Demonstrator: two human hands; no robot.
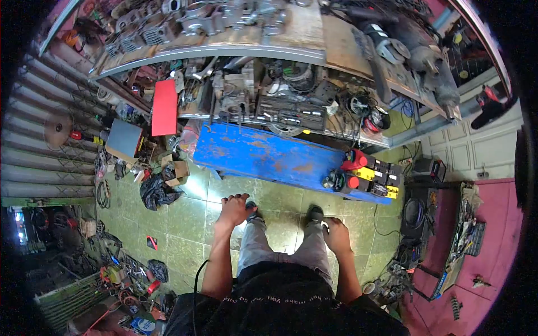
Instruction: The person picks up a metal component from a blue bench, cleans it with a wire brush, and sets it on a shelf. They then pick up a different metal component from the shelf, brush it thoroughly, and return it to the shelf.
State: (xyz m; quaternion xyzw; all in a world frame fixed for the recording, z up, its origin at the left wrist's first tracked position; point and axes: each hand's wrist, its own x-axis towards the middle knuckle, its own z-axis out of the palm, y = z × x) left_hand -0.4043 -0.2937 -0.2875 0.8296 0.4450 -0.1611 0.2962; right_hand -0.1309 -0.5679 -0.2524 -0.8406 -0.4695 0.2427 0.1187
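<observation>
My left hand [234,210] hangs in front of me over the tiled floor, fingers apart and slightly bent, with nothing in it. By my right thigh is my right hand [336,235], its fingers loosely bent and partly hidden; no object shows in it. Neither hand touches anything that I can see. Ahead of both stands a long blue bench [263,152] with worn paint. At its right end are a red-capped container [354,159], several boxed batteries [381,173] with yellow labels, and a dark metal part [334,180].
Engine parts crowd the upper shelf [302,47] and lower shelf. A red panel [164,106] leans at the left. A black plastic bag [158,192] and cardboard box [178,172] lie on the floor. Tools [131,280] litter the lower left; a cable [380,224] runs along the right.
</observation>
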